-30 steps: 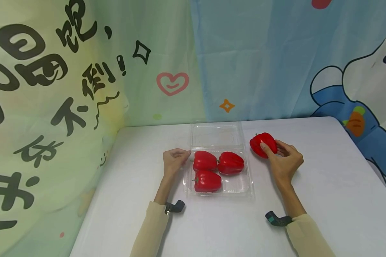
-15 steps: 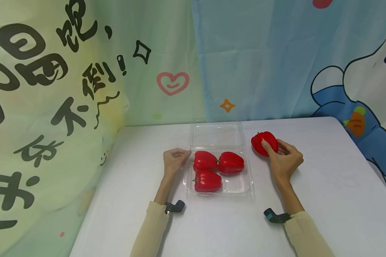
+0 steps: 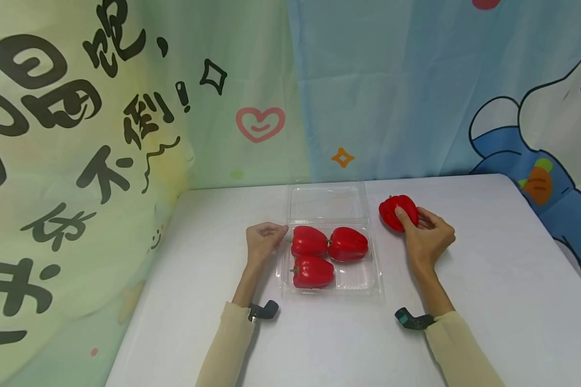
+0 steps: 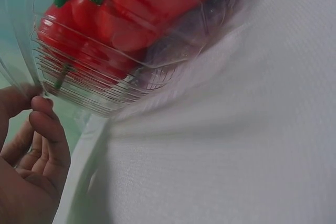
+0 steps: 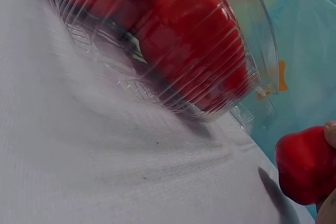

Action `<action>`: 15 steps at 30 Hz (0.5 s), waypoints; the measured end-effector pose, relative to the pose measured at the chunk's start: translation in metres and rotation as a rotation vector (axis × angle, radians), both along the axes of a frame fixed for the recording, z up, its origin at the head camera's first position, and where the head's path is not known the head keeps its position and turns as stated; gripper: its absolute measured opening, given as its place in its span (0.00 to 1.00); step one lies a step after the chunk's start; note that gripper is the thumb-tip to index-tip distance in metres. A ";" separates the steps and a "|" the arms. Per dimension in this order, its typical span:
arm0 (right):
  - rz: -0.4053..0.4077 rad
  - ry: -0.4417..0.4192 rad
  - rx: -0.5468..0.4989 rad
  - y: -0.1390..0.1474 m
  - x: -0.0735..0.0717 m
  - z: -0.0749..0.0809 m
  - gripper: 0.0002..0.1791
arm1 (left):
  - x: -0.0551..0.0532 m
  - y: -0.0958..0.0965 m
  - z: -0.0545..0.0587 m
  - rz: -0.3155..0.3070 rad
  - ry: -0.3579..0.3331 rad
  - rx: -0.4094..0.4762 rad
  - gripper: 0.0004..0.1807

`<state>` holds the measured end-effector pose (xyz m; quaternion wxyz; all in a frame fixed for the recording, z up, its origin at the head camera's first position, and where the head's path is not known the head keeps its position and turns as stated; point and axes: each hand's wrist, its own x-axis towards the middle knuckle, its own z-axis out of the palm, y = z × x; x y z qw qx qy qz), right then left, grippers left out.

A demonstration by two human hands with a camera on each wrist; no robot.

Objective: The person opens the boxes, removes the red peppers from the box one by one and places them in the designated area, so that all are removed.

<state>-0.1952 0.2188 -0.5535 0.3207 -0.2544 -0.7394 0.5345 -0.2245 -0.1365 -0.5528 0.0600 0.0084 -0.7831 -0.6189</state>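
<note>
Just off the tray, at its two o'clock, I hold a red pepper in my right hand, thumb against the near side and fingers behind; it seems lifted off the table. Three more peppers lie inside the tray at ten, two and eight, with a gap at four. My left hand pinches the rim at ten o'clock, well apart from my right. Beyond, at twelve, the clear lid lies folded back. I judge the step in hand to be moving one pepper beside a steadied tray; which way it is bound I cannot tell. The next move calls for a sure pinch; if it is to go in, the four-o'clock gap looks roomy enough, lowered from above the rim.
</note>
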 end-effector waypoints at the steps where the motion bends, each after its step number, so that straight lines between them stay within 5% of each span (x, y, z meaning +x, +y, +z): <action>1: -0.001 -0.008 -0.005 0.000 -0.001 0.000 0.34 | 0.000 0.000 0.000 0.000 0.002 -0.001 0.11; 15: -0.015 -0.082 -0.101 -0.002 -0.009 0.000 0.36 | -0.001 0.000 0.000 -0.001 -0.008 0.006 0.11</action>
